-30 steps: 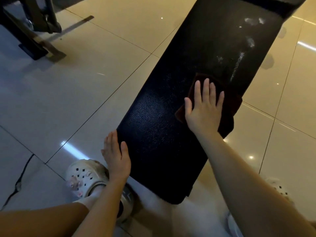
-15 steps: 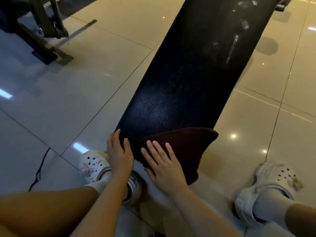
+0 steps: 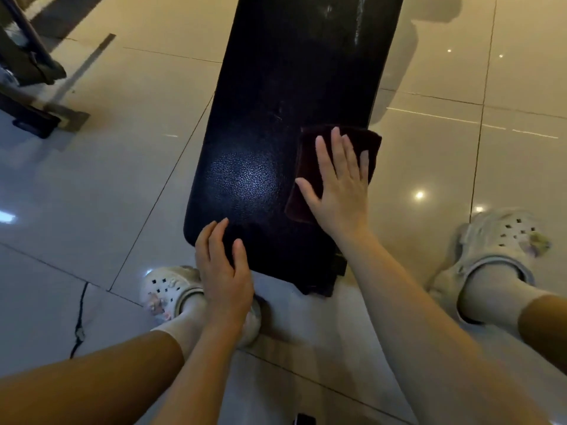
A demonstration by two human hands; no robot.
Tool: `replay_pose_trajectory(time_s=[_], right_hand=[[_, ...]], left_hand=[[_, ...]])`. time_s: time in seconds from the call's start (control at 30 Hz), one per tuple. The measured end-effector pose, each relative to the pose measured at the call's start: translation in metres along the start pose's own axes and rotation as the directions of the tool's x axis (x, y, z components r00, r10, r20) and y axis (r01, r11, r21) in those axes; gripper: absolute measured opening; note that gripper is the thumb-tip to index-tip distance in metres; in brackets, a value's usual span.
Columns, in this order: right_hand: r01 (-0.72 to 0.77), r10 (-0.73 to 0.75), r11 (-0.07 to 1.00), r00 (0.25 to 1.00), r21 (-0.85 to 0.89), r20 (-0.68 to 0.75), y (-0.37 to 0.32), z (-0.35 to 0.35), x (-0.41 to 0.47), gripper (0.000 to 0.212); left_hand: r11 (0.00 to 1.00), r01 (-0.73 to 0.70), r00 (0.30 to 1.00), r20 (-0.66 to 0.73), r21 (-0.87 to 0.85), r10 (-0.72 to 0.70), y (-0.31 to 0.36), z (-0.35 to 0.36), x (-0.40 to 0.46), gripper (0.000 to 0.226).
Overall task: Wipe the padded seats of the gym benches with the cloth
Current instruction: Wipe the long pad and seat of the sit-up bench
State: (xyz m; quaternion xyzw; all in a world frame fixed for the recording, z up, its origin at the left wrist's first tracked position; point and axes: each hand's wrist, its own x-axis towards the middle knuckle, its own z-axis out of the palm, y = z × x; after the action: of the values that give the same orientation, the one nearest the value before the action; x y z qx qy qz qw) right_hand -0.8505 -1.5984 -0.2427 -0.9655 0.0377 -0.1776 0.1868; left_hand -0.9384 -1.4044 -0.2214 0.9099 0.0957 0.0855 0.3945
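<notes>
Mid-wipe: my right hand [image 3: 340, 191], fingers spread flat, presses cloth [image 3: 306, 167] on seat [image 3: 264, 118] right edge. Left hand [image 3: 224, 268] braces near end, fingers relaxed. Next I sweep toward far streaks [image 3: 357, 32].

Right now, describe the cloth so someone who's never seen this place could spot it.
Find the long black padded bench seat running up the middle of the tiled floor. On its right edge, under the flat right hand, lies the cloth: dark maroon and fuzzy against the seat's pebbled black.

Dim, warm light; ceiling lamps glare off the glossy beige tiled floor [image 3: 429, 167]; edges bend, upper corners blur.
</notes>
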Motion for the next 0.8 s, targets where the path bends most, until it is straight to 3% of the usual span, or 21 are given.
replay_pose_trajectory(time_s=[0.07,0.17,0.4,0.57,0.7,0.8], right_hand=[[-0.199,0.214,0.950,0.976,0.241,-0.038,-0.012,0.003,-0.023,0.077],[-0.429,0.465,0.723,0.882,0.542,0.077,-0.033,0.007,-0.069,0.083],[-0.468,0.504,0.655,0.856,0.593,0.119,-0.063,0.025,-0.153,0.077],[-0.443,0.525,0.599,0.846,0.667,0.091,-0.052,0.025,-0.130,0.073],[-0.435,0.550,0.597,0.833,0.674,0.051,-0.042,0.025,-0.098,0.073],[-0.432,0.568,0.584,0.822,0.687,0.035,-0.039,0.023,-0.086,0.072]], left_hand=[[1.000,-0.012,1.000,0.001,-0.016,0.012,0.007,0.000,0.000,0.048],[0.997,-0.077,0.997,0.015,-0.022,0.077,0.021,0.009,0.004,0.047],[0.980,-0.197,0.980,0.030,-0.036,0.198,0.054,0.044,0.033,0.040],[0.970,-0.236,0.971,0.057,0.062,0.233,0.048,0.049,0.049,0.041],[0.931,-0.303,0.941,0.215,0.202,0.260,0.040,0.054,0.055,0.051],[0.923,-0.287,0.950,0.198,0.255,0.241,0.043,0.056,0.057,0.055]])
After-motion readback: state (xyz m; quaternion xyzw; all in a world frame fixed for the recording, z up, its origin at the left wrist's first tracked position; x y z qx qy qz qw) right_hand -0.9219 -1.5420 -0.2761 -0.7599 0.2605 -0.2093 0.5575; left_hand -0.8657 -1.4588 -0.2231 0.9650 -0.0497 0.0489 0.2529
